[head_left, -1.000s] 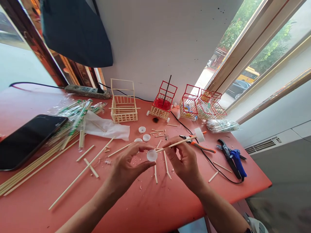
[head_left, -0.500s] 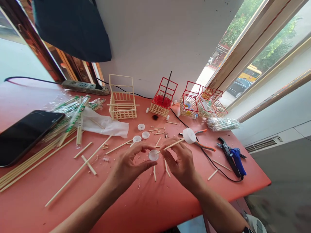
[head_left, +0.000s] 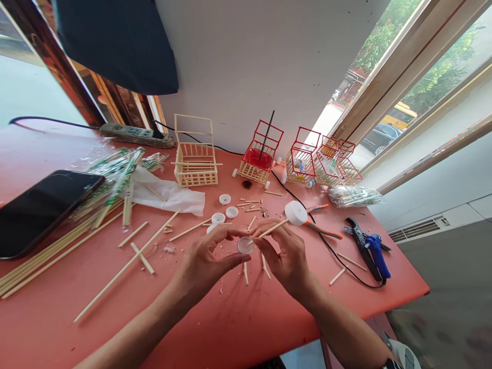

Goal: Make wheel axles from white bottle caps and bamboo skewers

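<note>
In the head view, the left hand (head_left: 205, 253), curled into a pinch, holds a white cap (head_left: 246, 245) above the red table (head_left: 215, 328); the right hand (head_left: 287, 251) grips a thin stick (head_left: 274, 228), one end at that cap, the other bearing a second white cap (head_left: 295, 212)

We pinch a cap (head_left: 243, 247) in our left hand (head_left: 209, 252); just beside it, our right hand (head_left: 287, 251) holds a stick (head_left: 273, 228) tipped with a second cap (head_left: 295, 213).
</note>
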`<state>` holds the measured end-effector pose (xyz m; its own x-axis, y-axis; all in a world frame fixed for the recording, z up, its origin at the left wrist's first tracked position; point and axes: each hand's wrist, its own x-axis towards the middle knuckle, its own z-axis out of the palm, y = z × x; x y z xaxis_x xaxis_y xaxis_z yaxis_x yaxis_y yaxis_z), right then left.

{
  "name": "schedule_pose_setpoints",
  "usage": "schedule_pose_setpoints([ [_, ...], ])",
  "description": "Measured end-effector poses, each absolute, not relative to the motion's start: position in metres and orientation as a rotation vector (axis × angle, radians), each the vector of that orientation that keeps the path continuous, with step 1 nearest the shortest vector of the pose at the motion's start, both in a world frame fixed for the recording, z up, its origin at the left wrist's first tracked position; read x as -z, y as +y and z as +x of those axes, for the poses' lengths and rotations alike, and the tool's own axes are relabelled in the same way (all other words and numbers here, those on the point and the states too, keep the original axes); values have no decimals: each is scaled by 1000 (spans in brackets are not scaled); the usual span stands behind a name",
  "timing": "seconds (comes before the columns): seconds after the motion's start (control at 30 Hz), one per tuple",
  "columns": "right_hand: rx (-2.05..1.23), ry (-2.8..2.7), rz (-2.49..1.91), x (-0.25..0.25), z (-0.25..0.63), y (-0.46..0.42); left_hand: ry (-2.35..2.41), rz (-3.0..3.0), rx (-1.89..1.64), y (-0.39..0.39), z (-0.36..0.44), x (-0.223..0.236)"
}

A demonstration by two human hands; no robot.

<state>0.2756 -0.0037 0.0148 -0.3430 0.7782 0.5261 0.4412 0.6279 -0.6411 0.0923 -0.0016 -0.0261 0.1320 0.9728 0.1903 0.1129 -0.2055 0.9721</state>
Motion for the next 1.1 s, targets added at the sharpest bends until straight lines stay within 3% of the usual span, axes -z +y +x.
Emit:
schedule_pose_setpoints([
  [1.1, -440, -2024, -984, -10, 274, -4, 1077, 1523, -1233, -2, 93, 28],
])
